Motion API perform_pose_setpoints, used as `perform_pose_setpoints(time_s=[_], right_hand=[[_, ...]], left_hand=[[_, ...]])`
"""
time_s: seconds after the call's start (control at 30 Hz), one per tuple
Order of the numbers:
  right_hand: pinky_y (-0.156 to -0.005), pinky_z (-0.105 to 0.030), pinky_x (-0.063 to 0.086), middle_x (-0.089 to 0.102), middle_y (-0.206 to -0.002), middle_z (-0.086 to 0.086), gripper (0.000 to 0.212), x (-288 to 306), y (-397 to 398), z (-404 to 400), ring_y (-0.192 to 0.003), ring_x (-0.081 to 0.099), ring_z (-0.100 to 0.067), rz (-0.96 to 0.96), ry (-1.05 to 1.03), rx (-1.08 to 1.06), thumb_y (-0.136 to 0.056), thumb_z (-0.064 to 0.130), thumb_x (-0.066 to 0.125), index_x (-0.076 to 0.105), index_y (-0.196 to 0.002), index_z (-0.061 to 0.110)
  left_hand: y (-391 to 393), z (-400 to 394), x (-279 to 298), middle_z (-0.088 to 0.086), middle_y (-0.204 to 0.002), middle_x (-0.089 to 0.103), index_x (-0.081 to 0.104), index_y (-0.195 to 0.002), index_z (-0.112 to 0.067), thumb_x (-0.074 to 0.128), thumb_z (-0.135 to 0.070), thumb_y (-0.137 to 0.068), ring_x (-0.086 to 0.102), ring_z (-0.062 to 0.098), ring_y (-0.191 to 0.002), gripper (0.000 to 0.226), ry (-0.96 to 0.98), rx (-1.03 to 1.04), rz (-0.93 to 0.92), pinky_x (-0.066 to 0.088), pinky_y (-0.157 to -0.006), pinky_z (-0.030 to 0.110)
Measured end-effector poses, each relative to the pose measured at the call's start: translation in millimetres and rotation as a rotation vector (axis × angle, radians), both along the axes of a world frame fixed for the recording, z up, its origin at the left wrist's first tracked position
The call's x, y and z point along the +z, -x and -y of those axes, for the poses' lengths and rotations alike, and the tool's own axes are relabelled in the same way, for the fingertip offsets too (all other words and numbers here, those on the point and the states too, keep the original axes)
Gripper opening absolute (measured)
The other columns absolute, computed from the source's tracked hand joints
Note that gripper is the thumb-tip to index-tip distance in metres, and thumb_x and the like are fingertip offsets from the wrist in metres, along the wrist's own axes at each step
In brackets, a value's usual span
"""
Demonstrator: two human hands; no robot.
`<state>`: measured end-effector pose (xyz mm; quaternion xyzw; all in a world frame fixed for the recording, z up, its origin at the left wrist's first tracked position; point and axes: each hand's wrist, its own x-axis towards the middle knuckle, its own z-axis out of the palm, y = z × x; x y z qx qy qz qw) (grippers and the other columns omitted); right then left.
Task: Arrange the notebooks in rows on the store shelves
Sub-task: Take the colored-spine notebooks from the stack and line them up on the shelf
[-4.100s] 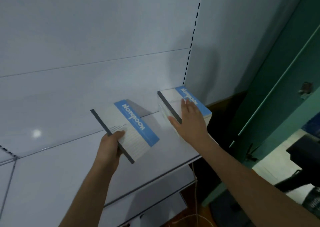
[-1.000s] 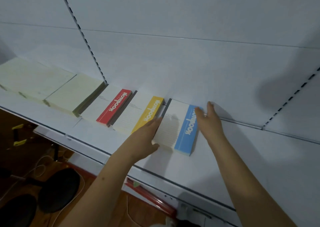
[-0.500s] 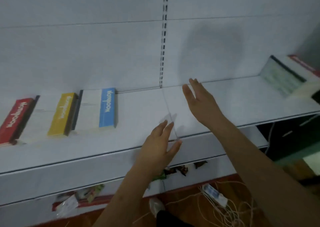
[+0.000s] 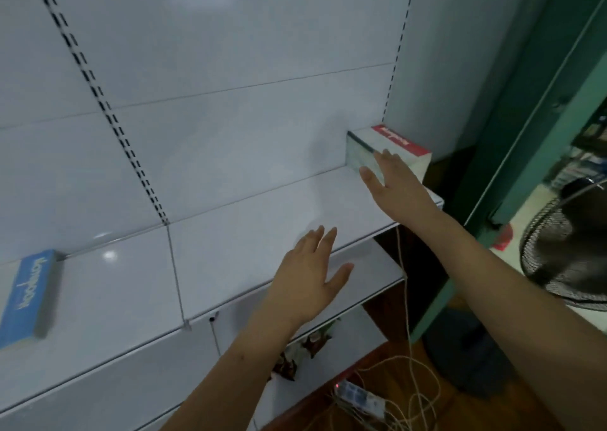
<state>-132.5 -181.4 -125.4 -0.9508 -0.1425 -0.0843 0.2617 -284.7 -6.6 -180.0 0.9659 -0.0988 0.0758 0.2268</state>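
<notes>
A stack of notebooks with a red-striped cover (image 4: 397, 146) lies at the right end of the white shelf (image 4: 236, 233), against the back panel. My right hand (image 4: 395, 187) reaches out over the stack's near edge with fingers straight, touching or just above it. My left hand (image 4: 308, 282) hovers spread over the shelf's front edge and holds nothing. A blue-striped notebook (image 4: 28, 296) lies flat on the shelf at the far left, partly cut off by the frame.
A lower white shelf (image 4: 361, 286) juts out beneath. Green door frame (image 4: 512, 135) stands right of the shelving. A black floor fan (image 4: 571, 253) is at the far right. White cords and a power strip (image 4: 358, 396) lie on the wooden floor.
The view has swung right. The blue notebook slid to the far left edge, the red-striped stack came closer, and my right hand has reached it. My left hand followed to the right, still spread.
</notes>
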Motion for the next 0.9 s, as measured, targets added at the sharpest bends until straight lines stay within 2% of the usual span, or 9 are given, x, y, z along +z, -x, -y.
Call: perform_pose_setpoints(time_s=[0.13, 0.27, 0.43, 0.5, 0.63, 0.7, 0.77, 0.87, 0.9], right_hand=[[-0.116, -0.046, 0.029, 0.031, -0.156, -0.014, 0.07, -11.4, -85.1, 68.8, -0.143, 0.029, -0.029, 0.053, 0.12, -0.015, -0.098, 0.056, 0.035, 0.029, -0.15, 0.009], [-0.113, -0.046, 0.033, 0.037, -0.153, -0.013, 0.075, -31.6, -158.0, 97.5, -0.139, 0.035, -0.031, 0.051, 0.177, 0.052, -0.093, 0.059, 0.045, 0.031, -0.148, 0.01], [-0.118, -0.045, 0.025, 0.025, -0.16, -0.011, 0.084, -61.0, -215.4, 100.0, -0.146, 0.025, -0.031, 0.001, 0.361, 0.168, -0.091, 0.069, 0.037, 0.025, -0.152, 0.012], [-0.117, -0.044, 0.028, 0.03, -0.158, -0.012, 0.08, -72.8, -222.9, 98.5, -0.144, 0.029, -0.031, 0.057, 0.375, 0.166, -0.093, 0.068, 0.034, 0.032, -0.149, 0.01], [-0.083, -0.036, 0.052, 0.065, -0.116, -0.013, 0.053, -79.3, -212.2, 90.6, -0.106, 0.06, -0.029, 0.3, 0.313, 0.128, -0.102, 0.047, 0.029, 0.061, -0.116, 0.007], [-0.07, -0.033, 0.054, 0.069, -0.101, -0.01, 0.039, -69.9, -198.0, 91.1, -0.087, 0.066, -0.026, 0.387, 0.302, 0.142, -0.105, 0.033, 0.034, 0.064, -0.11, 0.009], [-0.072, -0.038, 0.058, 0.07, -0.11, -0.012, 0.03, -54.7, -178.8, 96.0, -0.088, 0.069, -0.029, 0.41, 0.208, 0.153, -0.103, 0.024, 0.047, 0.061, -0.123, 0.008], [-0.055, -0.036, 0.06, 0.071, -0.111, -0.01, 0.05, -47.6, -131.3, 99.6, -0.074, 0.072, -0.025, 0.543, 0.096, 0.265, -0.083, 0.015, 0.077, 0.06, -0.129, 0.006], [-0.055, -0.034, 0.06, 0.072, -0.11, -0.008, 0.056, -51.8, -114.8, 99.3, -0.076, 0.072, -0.023, 0.586, 0.105, 0.345, -0.079, 0.016, 0.08, 0.06, -0.131, 0.007]], left_hand=[[-63.2, 58.5, -0.7, 0.004, -0.164, 0.017, 0.016, -0.158, -0.022, 0.038, -0.057, -0.1, 0.016, 0.019, -0.151, 0.071, -0.047, 0.021, -0.034, 0.023, -0.119, 0.036], [-109.0, 100.5, -7.1, 0.003, -0.164, 0.017, 0.016, -0.158, -0.023, 0.038, -0.056, -0.1, 0.016, 0.018, -0.15, 0.071, -0.084, 0.044, -0.106, 0.023, -0.12, 0.036], [-137.4, 113.5, -16.2, 0.001, -0.164, 0.017, 0.018, -0.157, -0.025, 0.037, -0.058, -0.1, 0.017, 0.016, -0.15, 0.069, -0.103, 0.134, -0.168, 0.021, -0.119, 0.032], [-143.4, 112.7, -18.6, 0.0, -0.164, 0.017, 0.018, -0.157, -0.025, 0.037, -0.058, -0.1, 0.017, 0.016, -0.15, 0.069, -0.111, 0.17, -0.175, 0.02, -0.119, 0.031], [-160.6, 111.4, -17.3, -0.001, -0.162, 0.024, 0.023, -0.156, -0.022, 0.04, -0.054, -0.1, 0.022, 0.015, -0.148, 0.067, -0.002, 0.225, -0.14, 0.019, -0.119, 0.029], [-169.1, 116.8, -12.9, -0.004, -0.158, 0.032, 0.03, -0.154, -0.023, 0.041, -0.053, -0.1, 0.031, 0.012, -0.144, 0.063, 0.159, 0.269, -0.132, 0.022, -0.117, 0.025], [-179.3, 126.8, -0.1, -0.004, -0.152, 0.043, 0.038, -0.149, -0.026, 0.043, -0.052, -0.1, 0.044, 0.013, -0.136, 0.056, 0.497, 0.346, -0.176, 0.03, -0.117, 0.031], [-198.3, 133.7, 21.2, 0.01, -0.142, 0.054, 0.039, -0.143, -0.022, 0.05, -0.054, -0.096, 0.061, 0.026, -0.119, 0.057, 1.408, 0.335, -0.299, 0.046, -0.107, 0.045], [-202.3, 131.6, 25.2, 0.014, -0.139, 0.055, 0.039, -0.144, -0.02, 0.052, -0.055, -0.094, 0.064, 0.03, -0.115, 0.062, 1.608, 0.301, -0.294, 0.049, -0.103, 0.046]])
